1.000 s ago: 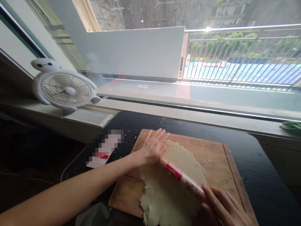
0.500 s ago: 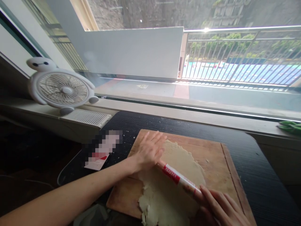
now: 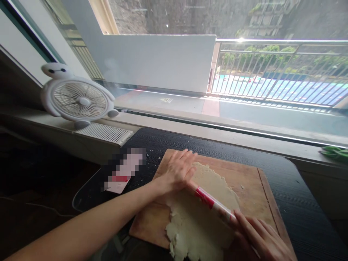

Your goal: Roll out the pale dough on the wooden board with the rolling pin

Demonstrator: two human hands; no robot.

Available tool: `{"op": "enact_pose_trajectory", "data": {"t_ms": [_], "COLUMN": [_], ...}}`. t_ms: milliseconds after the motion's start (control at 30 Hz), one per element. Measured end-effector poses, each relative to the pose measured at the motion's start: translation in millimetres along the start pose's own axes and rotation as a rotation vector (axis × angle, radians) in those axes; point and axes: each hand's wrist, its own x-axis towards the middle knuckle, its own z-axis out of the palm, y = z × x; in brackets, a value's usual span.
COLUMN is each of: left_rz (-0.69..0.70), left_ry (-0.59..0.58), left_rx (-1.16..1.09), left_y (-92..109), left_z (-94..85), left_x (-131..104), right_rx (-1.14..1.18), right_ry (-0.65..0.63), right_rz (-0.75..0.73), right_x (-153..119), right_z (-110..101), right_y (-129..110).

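A wrapped rolling pin [image 3: 214, 204] with a red and white label lies slantwise across a thin, ragged sheet of dough [image 3: 195, 230]. My left hand [image 3: 179, 168] lies over the pin's far end, palm down, with its fingers stretched out flat. At the near end, my right hand [image 3: 261, 235] is closed over the pin, partly hiding it. Beneath the dough is a wooden cutting board [image 3: 252, 181], which shows along the far, left and right sides. The dough's edge is torn at the near left.
The board stands on a black table [image 3: 301, 195] with crumbs scattered on it. A pink and white card-like item [image 3: 119, 186], partly blurred out, lies left of the board. A white fan [image 3: 81, 101] stands on the window ledge; a green cloth [image 3: 335, 154] lies at far right.
The whole view has shifted slightly, so board and hands appear a little further right. The rolling pin has turned a little about its length, its label showing differently. Both hands remain on it.
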Motion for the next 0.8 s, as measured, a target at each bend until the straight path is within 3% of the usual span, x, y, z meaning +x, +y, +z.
{"op": "enact_pose_trajectory", "data": {"t_ms": [100,200,267,400,533,633,800], "left_rz": [-0.118,-0.188,-0.232,-0.224,-0.15,-0.129,-0.105], "left_ry": [0.09,0.216,0.3,0.406,0.361,0.348,0.341], "left_rx": [-0.088,-0.129,-0.157,-0.225,-0.218,-0.145,-0.073], "left_y": [-4,-17,-31,-52,-49,-42,-40], "left_z": [9.6,4.7,-4.3,-16.2,-8.2,-1.8,-1.8], "left_x": [43,59,46,-13,-62,-72,-71], "right_rx": [-0.023,0.006,0.017,-0.031,-0.121,-0.2,-0.226], "right_ry": [-0.134,-0.282,-0.362,-0.41,-0.378,-0.378,-0.384], "right_rz": [0.09,0.143,0.176,0.264,0.331,0.374,0.43], "right_x": [10,16,18,22,34,42,48], "right_z": [-2,-5,-7,-8,-2,5,10], "right_y": [10,17,21,32,44,49,52]}}
